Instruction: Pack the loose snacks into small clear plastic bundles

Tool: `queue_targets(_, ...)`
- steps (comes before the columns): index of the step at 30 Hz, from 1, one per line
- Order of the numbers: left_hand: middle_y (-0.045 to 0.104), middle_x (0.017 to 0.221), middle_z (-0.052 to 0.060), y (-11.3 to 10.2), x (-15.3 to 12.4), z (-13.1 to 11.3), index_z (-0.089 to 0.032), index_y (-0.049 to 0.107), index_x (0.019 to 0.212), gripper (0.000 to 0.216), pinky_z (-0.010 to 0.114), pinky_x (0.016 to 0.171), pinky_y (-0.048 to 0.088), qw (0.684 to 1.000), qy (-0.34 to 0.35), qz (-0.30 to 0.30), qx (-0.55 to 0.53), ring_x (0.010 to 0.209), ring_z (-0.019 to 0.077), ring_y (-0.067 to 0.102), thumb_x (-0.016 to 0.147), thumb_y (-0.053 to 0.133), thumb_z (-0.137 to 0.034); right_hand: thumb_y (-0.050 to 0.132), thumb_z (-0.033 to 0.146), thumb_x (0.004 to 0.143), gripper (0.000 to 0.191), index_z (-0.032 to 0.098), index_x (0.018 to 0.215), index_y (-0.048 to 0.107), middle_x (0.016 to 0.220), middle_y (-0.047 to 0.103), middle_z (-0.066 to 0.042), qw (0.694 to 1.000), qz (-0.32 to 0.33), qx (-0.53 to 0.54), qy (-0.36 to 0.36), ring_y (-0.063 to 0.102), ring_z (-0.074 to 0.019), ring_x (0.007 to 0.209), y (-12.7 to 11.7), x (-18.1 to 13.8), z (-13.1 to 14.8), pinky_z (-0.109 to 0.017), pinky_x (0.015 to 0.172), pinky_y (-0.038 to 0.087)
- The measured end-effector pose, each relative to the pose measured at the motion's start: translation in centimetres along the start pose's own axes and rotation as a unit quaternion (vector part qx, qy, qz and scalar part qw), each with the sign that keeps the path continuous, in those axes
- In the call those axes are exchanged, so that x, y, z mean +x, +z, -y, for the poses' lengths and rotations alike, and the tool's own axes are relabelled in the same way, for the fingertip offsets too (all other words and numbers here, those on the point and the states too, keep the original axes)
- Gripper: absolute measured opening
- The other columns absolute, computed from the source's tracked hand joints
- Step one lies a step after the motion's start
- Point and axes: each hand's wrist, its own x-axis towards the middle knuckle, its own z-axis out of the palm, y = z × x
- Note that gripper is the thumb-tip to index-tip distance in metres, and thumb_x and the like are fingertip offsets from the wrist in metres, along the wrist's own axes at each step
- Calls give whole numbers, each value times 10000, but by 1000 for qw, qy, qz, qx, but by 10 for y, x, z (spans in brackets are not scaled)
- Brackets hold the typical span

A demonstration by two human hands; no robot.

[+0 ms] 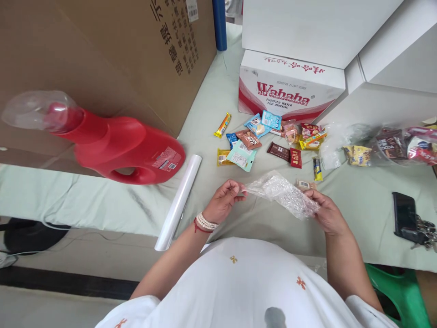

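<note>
My left hand [223, 200] pinches one end of a crumpled clear plastic bag [282, 191], fingers closed on its edge. My right hand [326, 210] grips the bag's other end, which drapes over its fingers. I hold the bag just above the pale green table cover [362, 200]. Beyond it lies a scatter of several small wrapped snacks [249, 141], among them a gold bar [223, 125] and a brown packet [278, 151]. A roll of clear film [179, 200] lies to the left of my left hand.
A red detergent jug [116, 148] lies on its side at the left, before a large cardboard box [112, 54]. A Wahaha carton [290, 89] stands behind the snacks. At the right are a clear bag of snacks [392, 146], a phone [404, 213] with keys [425, 230], and a green stool [403, 291].
</note>
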Motion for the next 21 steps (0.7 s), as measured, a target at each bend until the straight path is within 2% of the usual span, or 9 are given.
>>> queue_targets(5, 727, 1146, 93, -13, -6, -6, -172, 566, 796, 319, 412, 926, 581, 998, -17, -10, -62, 1070, 245, 708, 814, 827, -355, 625, 616, 911, 418, 203, 847, 639, 694, 552, 3, 973, 48, -225, 2, 468, -137, 607, -24, -21, -20, -258, 558, 394)
queue_targets(6, 735, 1136, 92, -15, -7, -7, -171, 567, 788, 315, 409, 920, 585, 998, -12, -13, -65, 1074, 254, 716, 807, 831, -340, 601, 611, 924, 415, 203, 870, 651, 726, 590, -13, 962, 31, -270, -11, 504, -150, 632, -27, -25, -21, -269, 580, 422)
queue_targets(8, 739, 1126, 85, -15, -10, -8, -168, 569, 778, 296, 413, 910, 595, 998, 2, -12, -61, 1078, 267, 726, 813, 823, -316, 573, 594, 944, 400, 206, 934, 671, 817, 655, -47, 936, -61, -340, -61, 556, -171, 671, -25, -30, -18, -295, 623, 465)
queue_targets(10, 736, 1136, 81, -12, -13, -11, -168, 577, 783, 264, 420, 899, 600, 999, 17, 1, -46, 1085, 272, 729, 835, 802, -298, 560, 545, 971, 352, 214, 987, 678, 920, 682, -76, 908, -145, -370, -134, 579, -175, 691, -9, -35, -8, -307, 647, 485)
queue_targets(11, 734, 1141, 80, -9, -15, -13, -169, 580, 787, 253, 422, 896, 600, 999, 22, 9, -38, 1088, 275, 730, 844, 793, -295, 570, 517, 978, 321, 219, 1024, 679, 981, 686, -87, 901, -146, -373, -169, 583, -171, 695, 4, -36, -4, -304, 648, 490)
queue_targets(15, 735, 1131, 79, 0, -20, -17, -170, 577, 783, 258, 421, 936, 575, 999, 46, 13, -13, 1086, 269, 734, 849, 784, -309, 636, 438, 964, 388, 241, 1298, 616, 1197, 678, -110, 882, 13, -397, -253, 615, -164, 723, 72, -27, 3, -292, 619, 507)
queue_targets(17, 739, 1113, 78, 2, -20, -19, -170, 568, 772, 279, 406, 943, 560, 998, 56, -14, -1, 1066, 261, 738, 824, 801, -315, 545, 328, 1013, 244, 232, 1207, 659, 1061, 713, -81, 857, 32, -430, -283, 645, -174, 754, 97, -11, 1, -285, 633, 508)
queue_targets(19, 739, 1074, 68, 3, -19, -21, -174, 557, 760, 307, 375, 910, 555, 996, 73, -56, 8, 1020, 245, 742, 796, 818, -332, 456, 220, 1032, 238, 225, 1054, 693, 947, 714, -63, 839, 17, -436, -325, 667, -177, 800, 110, 7, 6, -282, 671, 516)
queue_targets(21, 729, 1016, 48, 5, -19, -26, -183, 548, 752, 326, 331, 850, 548, 988, 115, -103, 11, 938, 207, 732, 784, 821, -359, 455, 186, 1023, 245, 227, 1028, 697, 998, 714, -74, 827, -19, -417, -376, 676, -183, 877, 113, 18, 20, -297, 741, 536)
